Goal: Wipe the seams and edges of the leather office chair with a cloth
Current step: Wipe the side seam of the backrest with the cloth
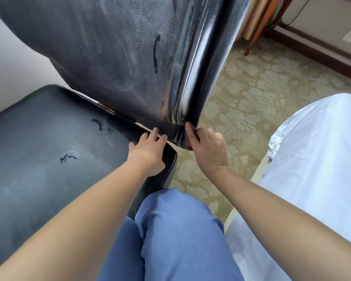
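From the head view, the black leather chair (130, 57) fills the upper left, its seat (39, 149) dusty. The left hand (148, 153) rests flat-fingered on the seat's rear corner. The right hand (206, 149) has its grip curled round the backrest's lower edge (182, 130); no cloth is discernible.

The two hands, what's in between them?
In the head view, the bottom corner of the black leather backrest lies between the left hand and right hand. No cloth shows.
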